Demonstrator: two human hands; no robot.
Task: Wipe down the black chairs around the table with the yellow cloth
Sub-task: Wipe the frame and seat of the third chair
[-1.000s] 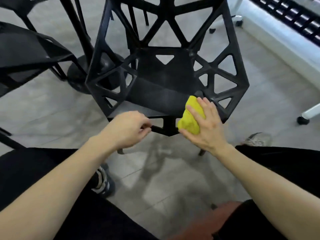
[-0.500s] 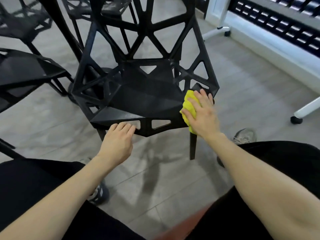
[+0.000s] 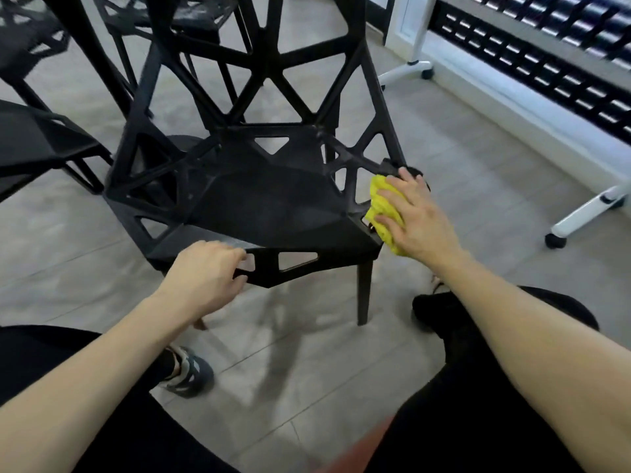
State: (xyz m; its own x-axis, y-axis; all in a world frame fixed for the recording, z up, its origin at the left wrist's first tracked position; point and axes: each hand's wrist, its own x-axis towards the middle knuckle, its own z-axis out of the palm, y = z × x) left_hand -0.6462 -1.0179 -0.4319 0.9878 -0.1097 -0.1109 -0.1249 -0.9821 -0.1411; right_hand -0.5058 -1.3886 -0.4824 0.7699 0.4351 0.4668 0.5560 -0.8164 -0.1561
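Floor [image 3: 461, 172]: grey tile, with several black lattice chairs standing on it. Nearest chair [image 3: 266, 206] faces the camera, seat toward the person, backrest rising out of the top of the view. A second chair [image 3: 37, 145] sits at left, close beside it; a third chair [image 3: 191, 11] and a fourth chair [image 3: 24, 39] show farther back, all grouped near a dark sloping table leg [image 3: 88, 52]. The tabletop itself is out of view. At right, a white wheeled frame [image 3: 587, 206] stands well apart from the chairs. Progress, as a judgement: work is under way on the nearest chair only, at its right front seat corner. No surface shows a visible wet or clean band, so I cannot tell which parts of this chair are already wiped. The backrest lattice, left side and legs look untouched by either hand at this moment, and the other three chairs appear to be left for later. Estimate: early to middle of the task. Left hand [image 3: 205, 274]: fingers curled around the front edge of the seat, thumb underneath, bracing the chair. Right hand [image 3: 413, 216]: fingers spread and fairly straight, pressing flat on the yellow cloth [image 3: 380, 208]. The cloth is bunched between palm and the seat's right front corner, touching the rim.
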